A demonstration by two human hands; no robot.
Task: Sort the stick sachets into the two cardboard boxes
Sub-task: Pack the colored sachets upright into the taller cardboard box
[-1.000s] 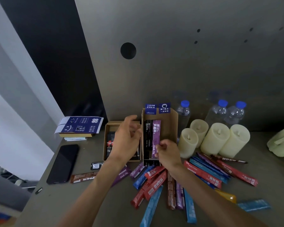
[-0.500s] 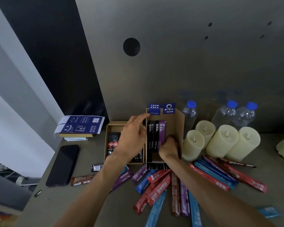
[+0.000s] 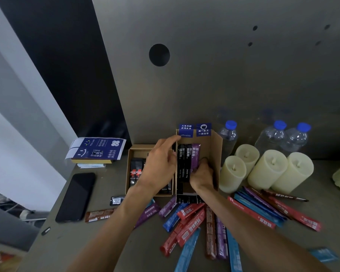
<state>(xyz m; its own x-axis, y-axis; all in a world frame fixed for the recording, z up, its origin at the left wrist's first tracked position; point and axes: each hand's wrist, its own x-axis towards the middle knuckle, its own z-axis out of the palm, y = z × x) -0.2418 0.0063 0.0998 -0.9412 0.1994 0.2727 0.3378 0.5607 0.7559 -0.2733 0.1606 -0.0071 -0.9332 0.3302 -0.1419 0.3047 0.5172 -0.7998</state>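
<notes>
Head view: grey matte table (image 3: 71, 242), flat, against a smooth grey panel.

- 2 boxes, plain brown card, side by side and touching. The taller cardboard box (image 3: 214, 150) stood on the right with 2 blue printed flaps at its far edge. The lower cardboard box (image 3: 128, 173) sat on the left.
- 4 candles (image 3: 267, 167): pale waxy cylinders, just right of the tall box.
- 3 water bottles (image 3: 228, 138): clear plastic, blue caps, behind the candles.
- 1 phone (image 3: 76, 197): glossy black slab, far left.
- Left hand (image 3: 159, 167): fingers fairly straight and spread, index tip touching the top of the tall box's left wall, palm over the low box.
- Right hand (image 3: 201, 173): inside the tall box, fingers curled onto the lower end of 1 purple sachet (image 3: 195, 154).
- 2 black sachets (image 3: 185, 161) lay flat just left of the purple one, all three parallel.
- The low box showed at least 2 black red-labelled sticks; the rest were hidden by the hand.
- Loose sachets (image 3: 190, 226): glossy foil strips in red, blue, purple and brown, fanned on the table in front of the boxes. They overlapped too much for an exact count.
</notes>
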